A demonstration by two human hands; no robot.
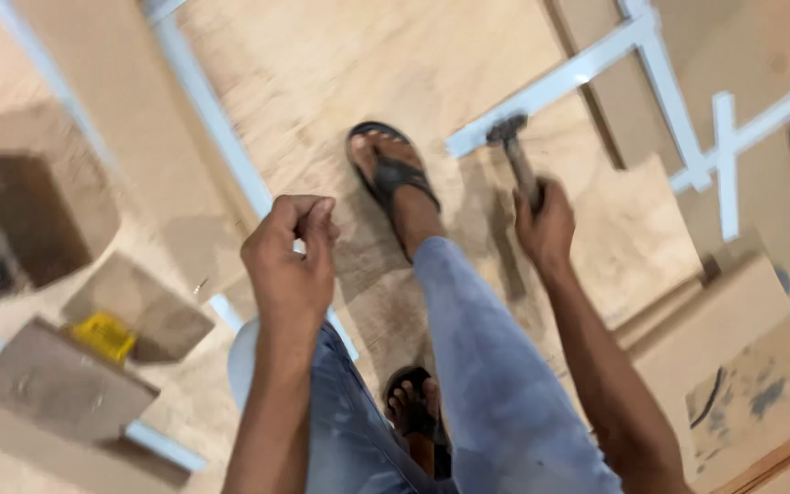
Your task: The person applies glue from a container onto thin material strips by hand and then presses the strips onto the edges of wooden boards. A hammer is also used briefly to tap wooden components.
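My right hand (546, 224) grips the wooden handle of a hammer (516, 151), whose dark metal head points up toward a white metal bar (550, 87). My left hand (293, 252) is raised in front of me with its fingertips pinched together; whether something small sits between them I cannot tell. Below the hands are my legs in blue jeans (477, 366) and my feet in black sandals, one foot (390, 169) stepping forward on a plywood sheet (340, 64).
White metal frame bars (217, 123) cross the plywood at left and at top right (724, 155). Loose plywood offcuts (57, 380) and a small yellow object (102, 334) lie at lower left. More boards (715, 320) are stacked at right.
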